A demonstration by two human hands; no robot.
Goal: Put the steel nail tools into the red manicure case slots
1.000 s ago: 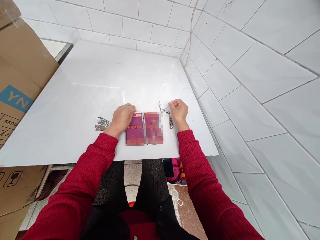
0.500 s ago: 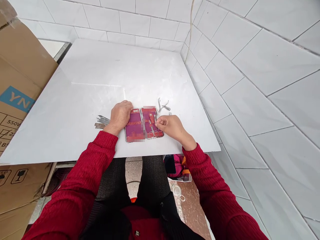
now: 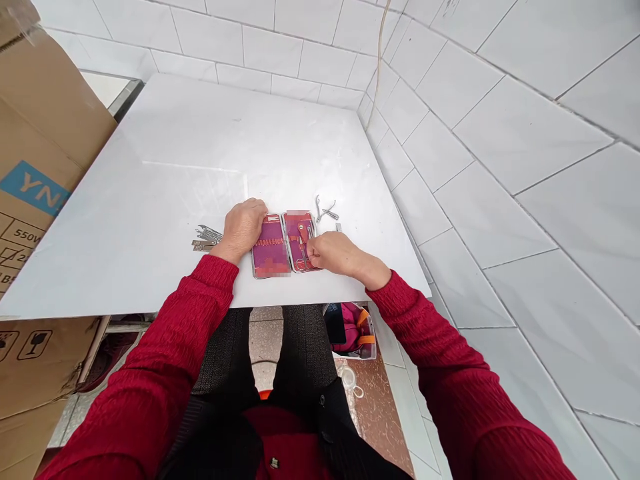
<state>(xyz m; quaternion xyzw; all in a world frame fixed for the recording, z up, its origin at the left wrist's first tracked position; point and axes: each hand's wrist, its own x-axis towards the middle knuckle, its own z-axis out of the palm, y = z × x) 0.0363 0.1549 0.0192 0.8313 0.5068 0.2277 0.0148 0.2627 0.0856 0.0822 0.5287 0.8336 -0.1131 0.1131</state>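
Observation:
An open manicure case with a purple and red lining lies on the table in front of me. My left hand rests at its upper left edge, fingers curled over the rim. My right hand is closed over the right half, its fingertips pressed together by the tools there. Whatever those fingers pinch is hidden. Small scissors sit in the right half below a red snap strap, partly covered by my hand. The left half shows a row of elastic loops.
Several slim metal tools lie left of my left hand. Open nippers lie beyond the case, with a small metal piece nearer me. A cardboard box stands at the left; a tiled wall runs along the right.
My right hand has shifted slightly left and closed more tightly over the case's right half, covering more of the scissors. My left hand stays at the case's edge. The view has tilted slightly.

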